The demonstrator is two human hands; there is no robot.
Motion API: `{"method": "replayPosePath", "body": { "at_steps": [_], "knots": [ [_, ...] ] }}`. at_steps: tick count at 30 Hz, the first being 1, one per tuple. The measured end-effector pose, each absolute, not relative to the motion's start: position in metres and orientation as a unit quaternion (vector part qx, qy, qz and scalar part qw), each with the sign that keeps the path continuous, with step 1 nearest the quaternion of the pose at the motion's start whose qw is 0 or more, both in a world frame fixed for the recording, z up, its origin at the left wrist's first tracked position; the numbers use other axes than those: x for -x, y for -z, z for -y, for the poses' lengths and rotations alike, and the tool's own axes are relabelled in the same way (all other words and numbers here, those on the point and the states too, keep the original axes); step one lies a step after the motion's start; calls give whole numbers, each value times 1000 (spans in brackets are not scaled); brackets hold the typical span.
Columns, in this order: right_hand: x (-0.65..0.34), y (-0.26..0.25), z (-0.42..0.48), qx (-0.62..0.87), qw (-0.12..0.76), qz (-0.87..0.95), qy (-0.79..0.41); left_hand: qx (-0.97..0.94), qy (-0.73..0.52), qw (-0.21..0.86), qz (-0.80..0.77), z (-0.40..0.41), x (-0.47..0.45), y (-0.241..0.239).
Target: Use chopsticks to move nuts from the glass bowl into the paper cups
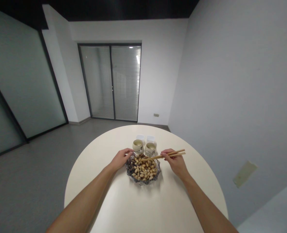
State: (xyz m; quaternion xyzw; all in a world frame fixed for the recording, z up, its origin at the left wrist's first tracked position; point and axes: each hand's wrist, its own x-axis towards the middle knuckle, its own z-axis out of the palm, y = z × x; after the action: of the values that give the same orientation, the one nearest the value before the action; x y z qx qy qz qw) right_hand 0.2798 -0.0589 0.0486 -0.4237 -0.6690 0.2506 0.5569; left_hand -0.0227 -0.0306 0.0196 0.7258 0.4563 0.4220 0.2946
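A scalloped clear glass bowl (143,182) stands on the table before me, filled with pale pistachio-like nuts (143,173) and, towards its left and back, small dark seeds or nuts (132,163). My left hand (121,158) is at the bowl's upper left edge, thumb and fingers closed about the rim. In my right hand (176,163) is a pair of wooden chopsticks (163,156), held from the right side. Their tips reach down among the nuts near the bowl's middle; whether a nut is pinched between them is too small to tell.
Two pale ceramic cups, a left one (137,145) and a right one (150,148), stand close behind the bowl. Beyond them are two small white containers (140,137) (150,139). The round white table (124,207) has a wall (231,97) to its right.
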Motion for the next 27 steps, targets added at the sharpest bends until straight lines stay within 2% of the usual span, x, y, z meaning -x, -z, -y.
{"method": "replayPosePath", "body": {
  "at_steps": [9, 18, 27],
  "knots": [
    [-277, -47, 59, 403, 560, 657, -302, -731, -420, 288, -455, 30, 23, -19],
    [-287, -50, 55, 415, 585, 644, -267, -731, -419, 287, -455, 29, 23, -18],
    [-287, -51, 56, 434, 549, 670, -248, -732, -417, 290, -454, 31, 24, -20]
  ]
}}
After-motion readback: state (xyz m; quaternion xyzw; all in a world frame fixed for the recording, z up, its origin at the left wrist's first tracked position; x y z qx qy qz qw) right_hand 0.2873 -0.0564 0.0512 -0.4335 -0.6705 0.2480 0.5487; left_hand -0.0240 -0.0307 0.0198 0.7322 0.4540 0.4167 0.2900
